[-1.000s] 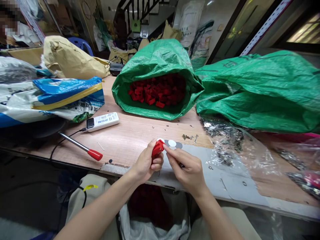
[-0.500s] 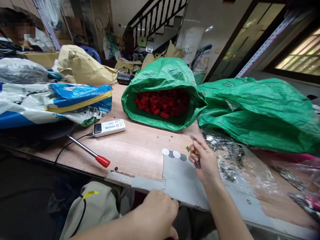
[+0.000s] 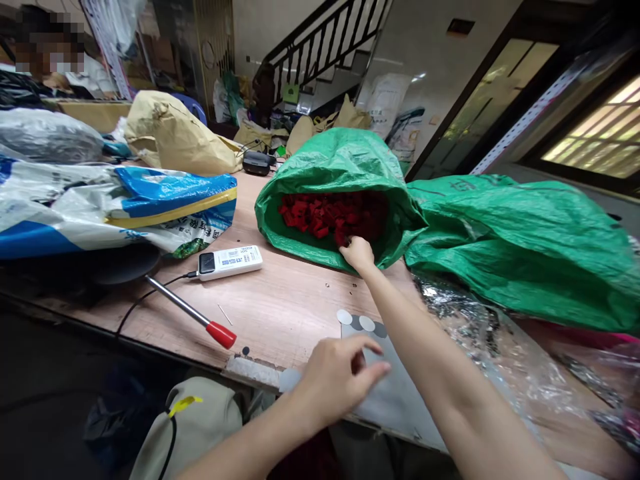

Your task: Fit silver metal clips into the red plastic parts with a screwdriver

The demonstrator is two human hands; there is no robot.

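Note:
An open green sack [image 3: 345, 160] lies on its side at the back of the wooden table [image 3: 280, 307], full of small red plastic pieces [image 3: 320, 217]. My right hand [image 3: 357, 253] reaches into its mouth among the red pieces, with the fingers hidden inside. My left hand [image 3: 334, 377] hovers over the grey sheet [image 3: 395, 400] at the table's front edge, fingers loosely spread, holding nothing. Two white round stickers [image 3: 355, 320] sit on the sheet's far end.
A second green sack [image 3: 525, 233] lies to the right above crumpled clear plastic [image 3: 480, 333] with small metal bits. At left are a white remote [image 3: 230, 262], a red-tipped metal rod [image 3: 193, 312], a blue-white bag [image 3: 120, 207] and a tan paper bag [image 3: 175, 137]. A person sits far left.
My left hand dropped below the table edge with the red piece, then came back up empty over the grey sheet. My right hand left the sheet and reached forward into the green sack.

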